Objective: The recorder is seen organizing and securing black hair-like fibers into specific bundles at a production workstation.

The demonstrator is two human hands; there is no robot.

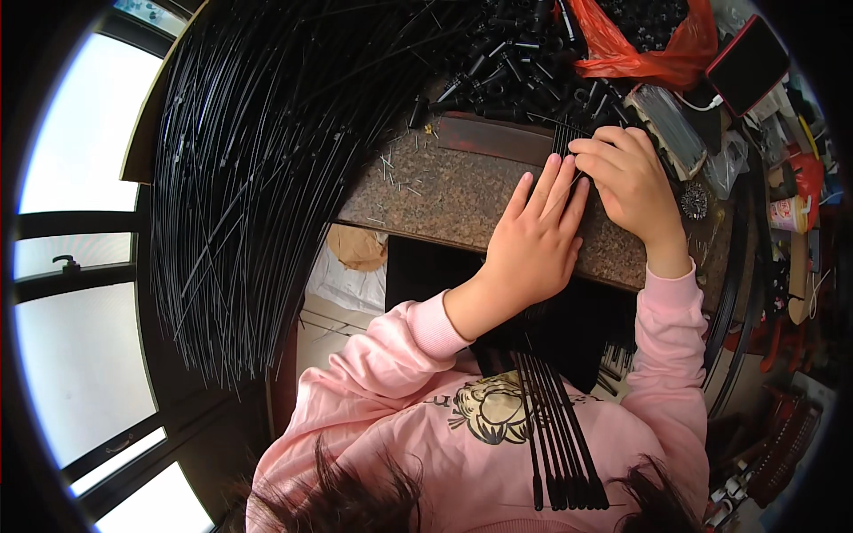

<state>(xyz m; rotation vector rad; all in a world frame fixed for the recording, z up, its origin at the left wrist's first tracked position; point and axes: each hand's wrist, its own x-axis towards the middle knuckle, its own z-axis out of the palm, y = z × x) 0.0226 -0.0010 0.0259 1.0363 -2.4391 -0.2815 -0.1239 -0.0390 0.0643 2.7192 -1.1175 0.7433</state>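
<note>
Several thin black rods [558, 435] run from the worktop down over my lap, side by side, with thicker rounded ends nearest me. My left hand [531, 238] lies flat across the rods at the worktop's edge, fingers stretched out and pointing away. Just right of it, my right hand [635, 182] has its fingers bent and pinched at the far part of the rods. Its fingertips partly hide what they grip. Behind the hands, a flat dark reddish-brown bar [493, 138] lies on the speckled stone worktop [426, 191].
A large bundle of long black rods [240, 195] hangs over the left side. Black tubular parts [515, 67] are heaped at the back, beside a red plastic bag [649, 53]. A phone with a cable [749, 67] stands back right. Small metal pins [391, 173] lie scattered on the worktop.
</note>
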